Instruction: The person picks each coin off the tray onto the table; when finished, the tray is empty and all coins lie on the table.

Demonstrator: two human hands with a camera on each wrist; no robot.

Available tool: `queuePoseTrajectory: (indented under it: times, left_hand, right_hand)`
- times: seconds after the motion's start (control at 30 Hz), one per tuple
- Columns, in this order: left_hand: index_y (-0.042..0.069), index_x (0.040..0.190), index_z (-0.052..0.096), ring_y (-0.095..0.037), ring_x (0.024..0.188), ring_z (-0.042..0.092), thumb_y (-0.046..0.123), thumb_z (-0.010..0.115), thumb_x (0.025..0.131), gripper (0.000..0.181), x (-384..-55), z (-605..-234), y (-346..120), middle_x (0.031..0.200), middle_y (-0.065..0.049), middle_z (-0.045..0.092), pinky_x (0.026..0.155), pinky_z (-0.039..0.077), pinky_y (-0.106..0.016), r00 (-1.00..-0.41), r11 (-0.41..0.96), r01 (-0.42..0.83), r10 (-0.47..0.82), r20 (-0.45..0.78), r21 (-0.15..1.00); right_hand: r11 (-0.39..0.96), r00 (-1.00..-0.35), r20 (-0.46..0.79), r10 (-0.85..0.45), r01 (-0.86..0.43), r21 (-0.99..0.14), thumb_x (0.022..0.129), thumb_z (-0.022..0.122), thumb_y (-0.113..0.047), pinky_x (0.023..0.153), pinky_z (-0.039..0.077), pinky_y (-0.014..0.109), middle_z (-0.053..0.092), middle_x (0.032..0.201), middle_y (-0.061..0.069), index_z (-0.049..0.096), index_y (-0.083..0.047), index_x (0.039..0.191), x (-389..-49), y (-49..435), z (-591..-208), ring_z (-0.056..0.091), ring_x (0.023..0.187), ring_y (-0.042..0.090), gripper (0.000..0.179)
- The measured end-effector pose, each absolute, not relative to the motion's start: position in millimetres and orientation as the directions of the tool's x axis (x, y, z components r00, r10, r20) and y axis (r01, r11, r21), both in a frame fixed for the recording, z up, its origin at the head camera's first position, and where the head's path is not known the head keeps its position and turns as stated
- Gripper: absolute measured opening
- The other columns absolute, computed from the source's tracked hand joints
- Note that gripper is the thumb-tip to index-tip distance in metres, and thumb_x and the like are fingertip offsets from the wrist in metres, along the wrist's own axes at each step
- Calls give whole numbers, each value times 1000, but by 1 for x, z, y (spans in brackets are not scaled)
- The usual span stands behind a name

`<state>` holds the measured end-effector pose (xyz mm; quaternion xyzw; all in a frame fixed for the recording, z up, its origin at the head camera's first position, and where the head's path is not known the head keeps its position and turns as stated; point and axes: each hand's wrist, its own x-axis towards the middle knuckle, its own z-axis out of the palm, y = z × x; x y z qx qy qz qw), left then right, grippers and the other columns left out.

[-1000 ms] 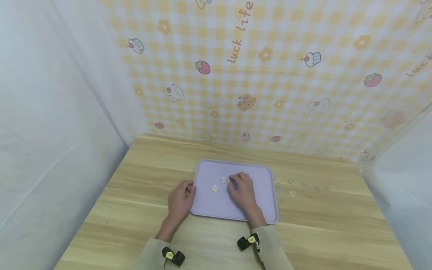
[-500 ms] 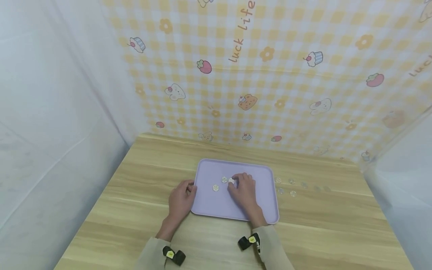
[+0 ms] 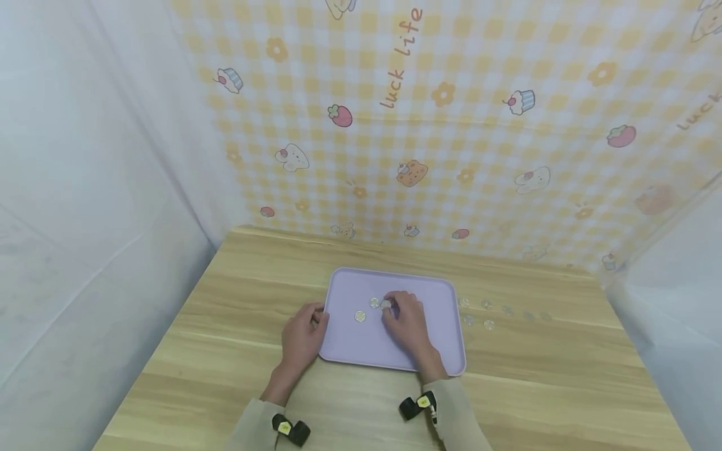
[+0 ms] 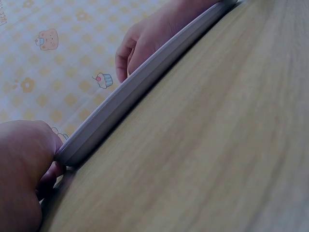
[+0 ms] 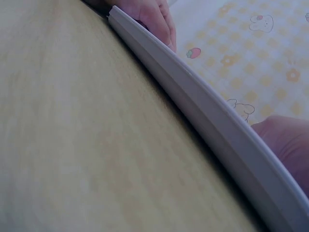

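Observation:
In the head view a lilac tray (image 3: 361, 347) lies on the wooden table. My left hand (image 3: 303, 335) holds its left edge, thumb at the rim; part of that grip is hidden. Over the tray's middle, my right hand (image 3: 407, 322) pinches a small round coin-like disc (image 3: 386, 304) between thumb and forefinger. Two similar shiny discs lie flat on the tray to its left: one close by (image 3: 375, 302), another lower (image 3: 360, 317). In the left wrist view my left hand (image 4: 24, 169) is at the tray corner. The right wrist view shows my right hand (image 5: 287, 145) partly behind the tray's wall.
Several more discs, such as a pale disc (image 3: 489, 325), lie in two loose rows on the table (image 3: 536, 376) right of the tray. A yellow checked cloth (image 3: 451, 138) hangs behind the table, with a white sheet (image 3: 113, 188) along the left side.
The disc at my right fingertips, mostly covered a second ago, now shows between thumb and forefinger. The left hand and tray stay in place; the head view shifts slightly.

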<state>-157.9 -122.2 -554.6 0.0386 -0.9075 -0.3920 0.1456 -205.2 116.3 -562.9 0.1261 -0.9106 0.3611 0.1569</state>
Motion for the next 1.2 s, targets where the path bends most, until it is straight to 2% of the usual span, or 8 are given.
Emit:
queuePoseTrajectory:
  times: [0.23, 0.67, 1.2]
  left_hand:
    - [8, 112, 71, -7, 51, 40, 21, 68, 92, 24, -158, -555, -122, 74, 3, 61, 62, 34, -27, -956, 694, 43, -179, 231, 718]
    - [8, 113, 72, -8, 52, 40, 21, 69, 92, 25, -157, -552, -122, 73, 4, 61, 61, 34, -27, -958, 686, 38, -181, 221, 727]
    - [8, 114, 71, -7, 53, 42, 21, 68, 92, 25, -156, -552, -122, 75, 4, 62, 62, 34, -27, -959, 689, 37, -179, 220, 724]
  right_hand:
    - [728, -916, 376, -140, -353, -588, 83, 74, -15, 81, 41, 39, 69, 96, 4, 74, -10, 106, -204, 116, -564, 58, 90, 23, 23]
    - [725, -933, 344, -110, -312, -614, 84, 79, -24, 83, 41, 39, 68, 95, 4, 74, -8, 104, -202, 115, -563, 57, 90, 21, 26]
    - [706, -937, 343, -72, -291, -646, 82, 80, -24, 83, 44, 39, 69, 96, 5, 72, -8, 103, -202, 115, -561, 58, 90, 21, 28]
